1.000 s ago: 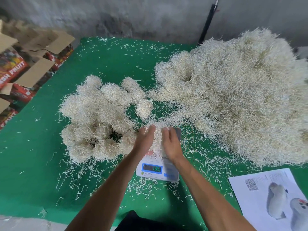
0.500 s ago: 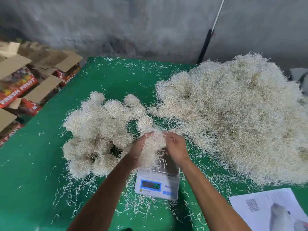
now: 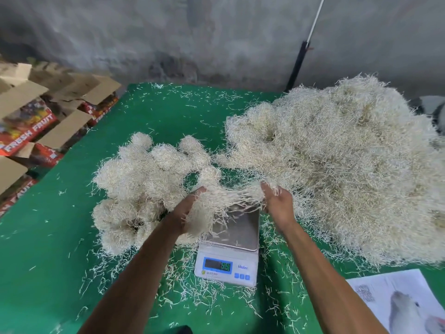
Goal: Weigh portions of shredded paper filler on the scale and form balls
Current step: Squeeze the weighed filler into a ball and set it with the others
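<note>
A white digital scale (image 3: 228,259) with a steel pan stands on the green table (image 3: 48,249), its display lit. Above the pan I hold a portion of shredded paper filler (image 3: 216,203), stretched out between both hands. My left hand (image 3: 186,210) grips its left end, where strands hang down. My right hand (image 3: 279,203) pinches its right end. Only a few stray strands lie on the pan. Several formed filler balls (image 3: 144,184) lie in a cluster to the left of the scale. A big loose heap of filler (image 3: 337,169) fills the right side.
Open cardboard fruit boxes (image 3: 36,121) are stacked beyond the table's left edge. A printed sheet of paper (image 3: 395,307) lies at the near right corner. Loose strands litter the table around the scale. A grey wall and a pole (image 3: 298,63) stand behind.
Both hands lifted the portion off the scale pan and pulled apart, stretching the filler between them. The camera view tilted upward.
</note>
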Demonstrator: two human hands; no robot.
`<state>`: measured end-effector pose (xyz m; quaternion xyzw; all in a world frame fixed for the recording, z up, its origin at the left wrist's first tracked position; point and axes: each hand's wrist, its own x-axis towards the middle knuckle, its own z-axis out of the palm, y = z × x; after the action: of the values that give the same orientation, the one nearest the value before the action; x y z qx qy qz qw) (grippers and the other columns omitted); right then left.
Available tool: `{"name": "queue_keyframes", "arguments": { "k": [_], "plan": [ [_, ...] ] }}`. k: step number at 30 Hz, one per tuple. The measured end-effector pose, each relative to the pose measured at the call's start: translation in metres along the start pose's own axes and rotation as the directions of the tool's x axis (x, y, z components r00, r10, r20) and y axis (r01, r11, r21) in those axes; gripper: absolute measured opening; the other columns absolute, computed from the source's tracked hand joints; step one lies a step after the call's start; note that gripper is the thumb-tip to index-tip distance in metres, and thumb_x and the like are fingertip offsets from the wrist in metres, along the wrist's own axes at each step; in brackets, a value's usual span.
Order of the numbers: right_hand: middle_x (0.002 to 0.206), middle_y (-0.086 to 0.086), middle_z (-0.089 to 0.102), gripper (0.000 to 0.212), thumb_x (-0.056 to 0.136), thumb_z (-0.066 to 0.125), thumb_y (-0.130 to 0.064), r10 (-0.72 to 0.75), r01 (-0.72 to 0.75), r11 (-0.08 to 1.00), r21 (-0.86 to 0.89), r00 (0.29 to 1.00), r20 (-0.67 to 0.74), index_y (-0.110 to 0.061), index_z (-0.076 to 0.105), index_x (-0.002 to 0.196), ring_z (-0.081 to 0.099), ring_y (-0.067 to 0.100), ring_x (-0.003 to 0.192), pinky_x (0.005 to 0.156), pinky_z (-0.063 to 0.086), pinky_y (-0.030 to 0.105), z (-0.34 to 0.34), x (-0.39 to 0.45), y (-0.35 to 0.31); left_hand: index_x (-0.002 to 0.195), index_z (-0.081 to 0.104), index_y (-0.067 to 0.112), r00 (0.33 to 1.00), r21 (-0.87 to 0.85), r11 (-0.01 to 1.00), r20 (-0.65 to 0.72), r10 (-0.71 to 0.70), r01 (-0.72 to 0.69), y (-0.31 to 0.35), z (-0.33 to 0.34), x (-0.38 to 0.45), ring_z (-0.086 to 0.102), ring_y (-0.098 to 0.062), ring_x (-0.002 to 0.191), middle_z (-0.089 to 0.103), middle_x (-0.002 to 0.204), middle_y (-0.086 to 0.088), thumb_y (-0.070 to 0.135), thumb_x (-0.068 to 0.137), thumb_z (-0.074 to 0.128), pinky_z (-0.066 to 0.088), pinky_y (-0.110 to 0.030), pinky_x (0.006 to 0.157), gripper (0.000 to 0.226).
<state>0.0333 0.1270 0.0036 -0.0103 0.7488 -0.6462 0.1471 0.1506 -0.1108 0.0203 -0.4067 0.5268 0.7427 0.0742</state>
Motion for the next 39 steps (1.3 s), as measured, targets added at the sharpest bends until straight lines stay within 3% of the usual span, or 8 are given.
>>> {"name": "queue_keyframes", "arguments": {
  "k": [4, 7, 11, 18, 24, 30, 34, 39],
  "plan": [
    [0.064, -0.009, 0.026, 0.052, 0.105, 0.056, -0.043, 0.130, -0.108, 0.983, 0.151, 0.980, -0.148, 0.001, 0.052, 0.132, 0.050, 0.003, 0.047, 0.092, 0.058, 0.042, -0.003, 0.009, 0.000, 0.089, 0.069, 0.020, 0.989, 0.067, 0.993, 0.119, 0.089, -0.098, 0.003, 0.005, -0.005, 0.063, -0.026, 0.073, 0.065, 0.087, -0.010, 0.039, 0.090, 0.066, 0.056, -0.036, 0.067, 0.019],
    [0.069, 0.000, 0.045, 0.041, 0.107, 0.055, -0.035, 0.180, -0.097, 0.941, 0.323, 0.954, -0.239, 0.004, 0.049, 0.118, 0.059, 0.008, 0.052, 0.060, 0.055, 0.026, -0.025, 0.015, -0.004, 0.097, 0.067, 0.017, 0.964, -0.113, 0.982, 0.206, 0.170, -0.149, -0.006, -0.006, -0.004, 0.063, -0.024, 0.061, 0.065, 0.076, -0.008, 0.035, 0.098, 0.053, 0.057, -0.031, 0.054, 0.024],
    [0.090, 0.019, 0.065, 0.046, 0.106, 0.055, -0.038, 0.280, -0.170, 0.937, 0.304, 0.886, -0.370, 0.006, 0.052, 0.119, 0.058, 0.013, 0.053, 0.054, 0.053, 0.022, -0.071, 0.023, 0.000, 0.118, 0.059, 0.019, 0.988, -0.335, 0.939, -0.152, 0.028, -0.078, -0.020, -0.042, 0.003, 0.063, -0.027, 0.068, 0.063, 0.081, -0.006, 0.044, 0.104, 0.044, 0.054, -0.027, 0.040, 0.032],
    [0.081, 0.011, 0.052, 0.022, 0.109, 0.047, -0.016, 0.329, -0.324, 0.929, 0.176, 0.944, 0.002, -0.005, 0.053, 0.091, 0.054, 0.019, 0.070, 0.066, 0.056, 0.032, -0.057, 0.027, 0.007, 0.088, 0.061, 0.013, 0.994, -0.277, 0.961, -0.099, -0.048, 0.019, -0.032, -0.009, 0.008, 0.062, -0.026, 0.067, 0.067, 0.076, -0.013, 0.047, 0.098, 0.051, 0.054, -0.024, 0.046, 0.036],
    [0.138, 0.020, 0.054, 0.041, 0.105, 0.058, -0.029, 0.165, -0.126, 0.542, 0.831, 0.985, 0.041, -0.014, 0.049, 0.141, 0.068, 0.036, 0.120, 0.096, 0.059, 0.047, -0.090, 0.047, -0.023, 0.097, 0.062, 0.014, 0.994, -0.273, 0.962, -0.095, -0.056, 0.028, -0.044, 0.010, 0.012, 0.062, -0.031, 0.082, 0.066, 0.086, -0.016, 0.051, 0.101, 0.045, 0.047, -0.038, 0.066, 0.040],
    [0.132, 0.015, 0.052, 0.056, 0.106, 0.053, -0.013, 0.325, -0.275, 0.885, 0.375, 0.943, -0.076, -0.011, 0.031, 0.158, 0.066, 0.043, 0.118, 0.107, 0.053, 0.051, -0.074, 0.015, 0.038, 0.094, 0.054, 0.031, 0.984, -0.206, 0.978, -0.175, -0.030, -0.006, -0.057, 0.015, 0.010, 0.064, -0.014, 0.040, 0.062, 0.044, 0.000, 0.024, 0.108, 0.038, 0.045, -0.022, 0.032, 0.022],
    [0.122, 0.023, 0.067, 0.029, 0.108, 0.052, -0.014, 0.341, -0.329, 0.890, 0.315, 0.940, 0.017, -0.001, 0.052, 0.134, 0.077, 0.033, 0.096, 0.093, 0.061, 0.048, -0.046, -0.003, 0.055, 0.099, 0.062, 0.017, 0.999, -0.104, 0.994, 0.010, -0.038, 0.039, -0.042, 0.035, 0.008, 0.064, -0.024, 0.081, 0.068, 0.093, -0.007, 0.050, 0.091, 0.061, 0.055, -0.038, 0.067, 0.034],
    [0.115, 0.019, 0.073, 0.032, 0.110, 0.047, -0.013, 0.336, -0.334, 0.883, 0.330, 0.941, 0.053, -0.013, 0.042, 0.141, 0.075, 0.036, 0.093, 0.088, 0.062, 0.048, -0.025, -0.012, 0.059, 0.133, 0.045, 0.023, 0.917, 0.417, 0.840, -0.038, 0.397, -0.347, -0.048, 0.039, 0.017, 0.064, -0.030, 0.101, 0.052, 0.131, -0.010, 0.061, 0.079, 0.074, 0.062, -0.048, 0.073, 0.072]
  ]
}}
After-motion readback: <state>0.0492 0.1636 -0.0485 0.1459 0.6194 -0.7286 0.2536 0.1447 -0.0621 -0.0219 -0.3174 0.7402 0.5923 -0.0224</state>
